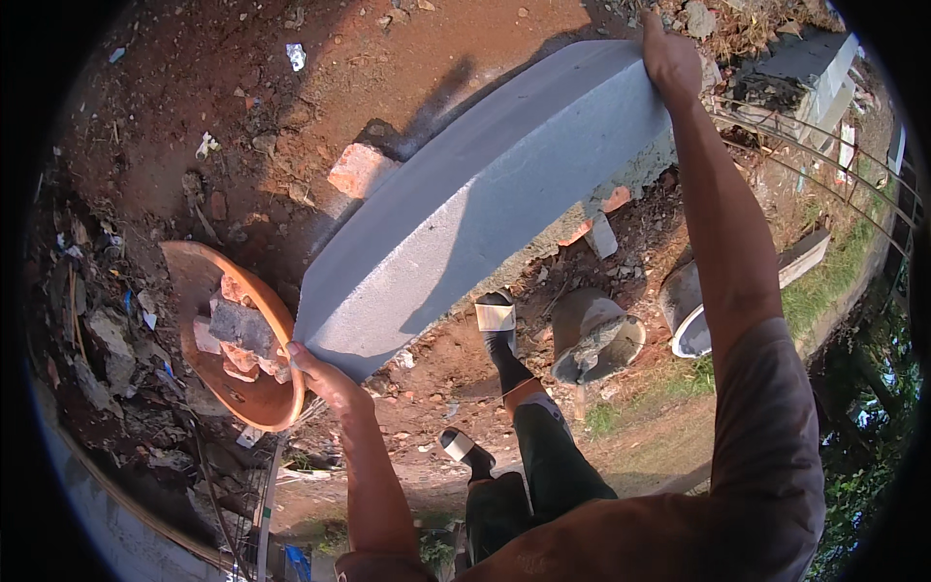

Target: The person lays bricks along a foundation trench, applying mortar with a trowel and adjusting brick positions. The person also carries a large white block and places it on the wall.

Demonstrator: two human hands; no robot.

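A long grey concrete block (485,204) with smooth faces and straight edges lies slantwise across the middle, from lower left to upper right. My left hand (330,380) is closed on its lower left end, thumb against the edge, the other fingers mostly hidden. At the far right end my right hand (671,63) grips the corner, arm stretched out. Rough mortar (543,247) shows along the block's near lower edge. A reddish brick piece (361,171) touches or nearly touches its far side. Shadow covers part of the smooth face.
An orange basin (267,301) holding broken bricks (242,330) stands beside my left hand. Two buckets, one cement-stained (596,339) and one pale-rimmed (690,330), lie at right. Thin metal rods (815,155) stretch beyond my right arm. Rubble (112,349) covers the left ground.
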